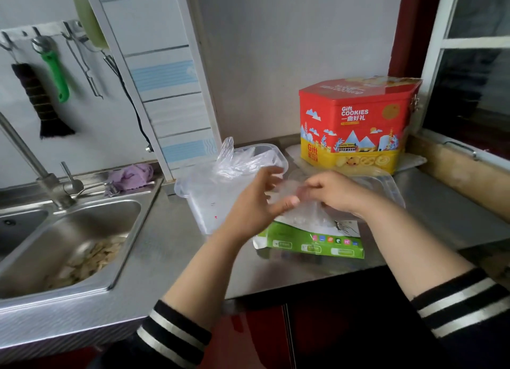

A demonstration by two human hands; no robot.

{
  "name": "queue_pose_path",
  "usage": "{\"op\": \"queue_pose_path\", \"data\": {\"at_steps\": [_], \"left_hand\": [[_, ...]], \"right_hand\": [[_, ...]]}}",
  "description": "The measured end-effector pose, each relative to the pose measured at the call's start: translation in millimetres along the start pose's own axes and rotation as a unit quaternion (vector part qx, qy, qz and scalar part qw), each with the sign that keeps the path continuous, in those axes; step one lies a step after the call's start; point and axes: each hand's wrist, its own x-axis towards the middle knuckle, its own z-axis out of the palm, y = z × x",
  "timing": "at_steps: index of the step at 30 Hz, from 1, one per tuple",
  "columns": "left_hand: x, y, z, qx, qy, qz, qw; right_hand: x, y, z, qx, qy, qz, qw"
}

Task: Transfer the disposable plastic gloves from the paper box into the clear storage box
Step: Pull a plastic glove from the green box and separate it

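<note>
Nearest the viewer, two forearms in striped cuffs reach over a steel counter (171, 239). The green paper box (311, 244) lies flat at the counter's front edge, thin clear gloves (303, 217) bunched out of its top. The right hand (335, 193), fingers curled, pinches a glove above the box. The left hand (256, 203) meets the same film, thumb against it and fingers partly spread; its grip is blurred. Behind the left hand stands the clear storage box (201, 200), crumpled gloves heaped in it. Farther right stands a red cookie tin (356, 123); left, a sink (91, 225).
</note>
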Motion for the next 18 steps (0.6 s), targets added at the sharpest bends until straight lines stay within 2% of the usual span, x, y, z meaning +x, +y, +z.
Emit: {"op": "queue_pose_path", "data": {"at_steps": [2,4,6,9,14,16,18], "left_hand": [[-9.2,-17.6,25.1,-0.057,-0.037,-0.038,0.997],[-14.0,-34.9,45.0,-0.067,-0.041,-0.072,0.994],[-14.6,-42.5,55.1,-0.033,-0.034,-0.088,0.995],[-12.5,-42.3,59.7,0.067,-0.028,-0.077,0.994],[-16.6,-42.1,64.1,0.094,-0.017,-0.053,0.994],[-17.6,-47.2,65.9,0.095,-0.007,-0.051,0.994],[-16.3,-50.8,67.0,0.095,-0.011,-0.064,0.993]], "right_hand": [[-5.5,7.4,5.9,0.103,0.052,0.010,0.993],[-11.8,12.0,16.3,0.193,0.091,0.032,0.976],[-14.6,14.4,24.6,0.247,0.115,0.039,0.961],[-18.8,6.1,27.9,0.316,0.118,0.004,0.941],[-13.2,-3.5,29.6,0.284,0.092,-0.047,0.953],[-11.7,-6.0,28.1,0.341,0.117,-0.047,0.932],[-12.3,-10.3,26.0,0.430,0.144,-0.053,0.890]]}}
